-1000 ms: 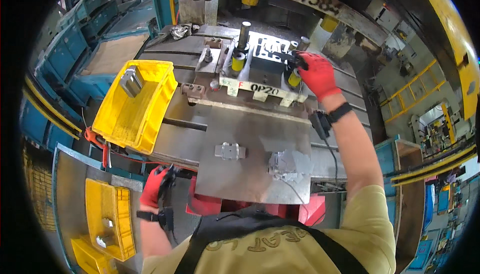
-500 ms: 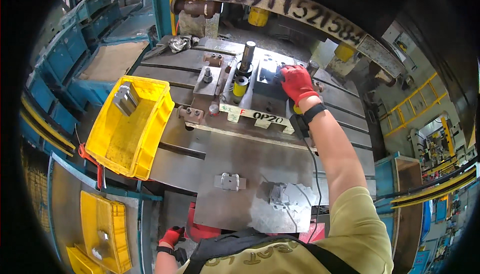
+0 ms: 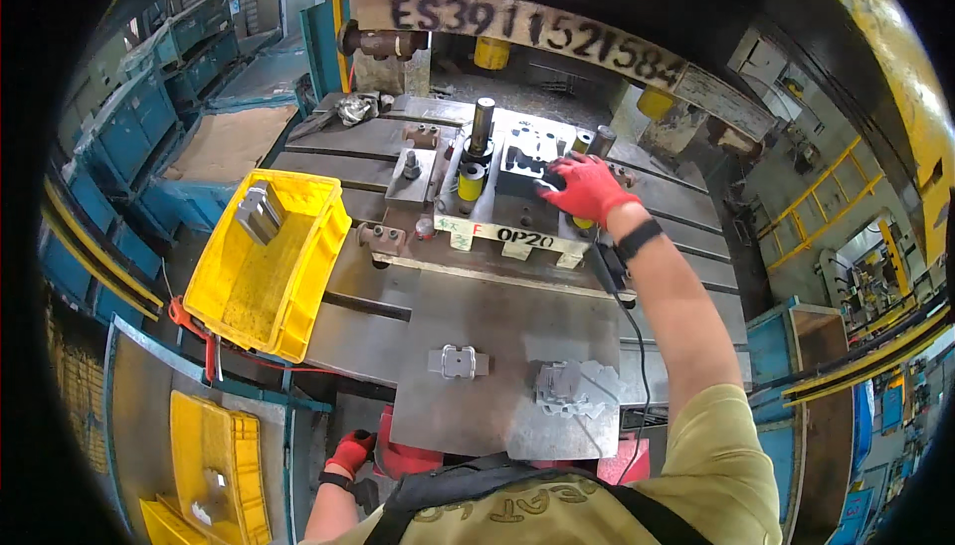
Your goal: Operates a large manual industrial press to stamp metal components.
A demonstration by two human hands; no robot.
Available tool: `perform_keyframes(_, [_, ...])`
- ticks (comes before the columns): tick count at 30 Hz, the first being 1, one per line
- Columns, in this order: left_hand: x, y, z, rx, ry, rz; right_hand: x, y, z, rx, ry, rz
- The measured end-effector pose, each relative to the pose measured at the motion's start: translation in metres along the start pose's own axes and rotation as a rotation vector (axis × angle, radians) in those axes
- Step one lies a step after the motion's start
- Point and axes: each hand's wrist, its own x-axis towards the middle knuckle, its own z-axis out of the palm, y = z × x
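My right hand [image 3: 593, 192], in a red glove, reaches over the near right side of the black die block [image 3: 519, 183]. Its fingers curl together at the block's edge; whatever lies between them is too dark to make out. The block sits on a pale die base [image 3: 517, 237] with a guide post [image 3: 481, 127] and a yellow cylinder [image 3: 471, 183] to its left. Down at the lower left, my left hand [image 3: 350, 452], also in a red glove, is closed beside the red seat [image 3: 406, 454]. A dark patch at its fingers cannot be identified.
Left of the die stands a yellow bin [image 3: 264, 276] holding grey metal parts [image 3: 261, 213]. On the near steel plate lie a small bracket [image 3: 459, 362] and a stack of flat metal pieces [image 3: 575, 388]. A black cable [image 3: 640, 366] runs beside my right forearm. The press's upper beam [image 3: 537, 28] spans the far side.
My right hand has drawn back slightly toward me and left from the die's far right part, showing more of its top. My left hand stays low; the whole view has shifted a little.
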Motion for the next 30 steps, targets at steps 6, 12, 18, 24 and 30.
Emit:
perform_keyframes(6, [-0.022,0.027,-0.008,-0.105,0.049,0.028,-0.106,-0.009,-0.021,0.291,0.037,0.045])
perform_keyframes(12, [0.005,0.018,-0.01,0.165,-0.066,0.068,-0.136,-0.001,-0.043,0.591,-0.022,0.368])
perform_keyframes(18, [0.005,-0.025,0.01,-0.022,0.063,0.052,-0.067,-0.004,-0.017,0.346,0.207,0.078])
perform_keyframes(24, [-0.031,-0.025,0.029,-0.163,0.092,-0.073,0.023,-0.016,0.011,0.041,0.115,0.235])
perform_keyframes(30, [-0.028,-0.003,0.033,-0.142,-0.014,-0.201,0.037,-0.022,0.015,-0.055,-0.095,0.283])
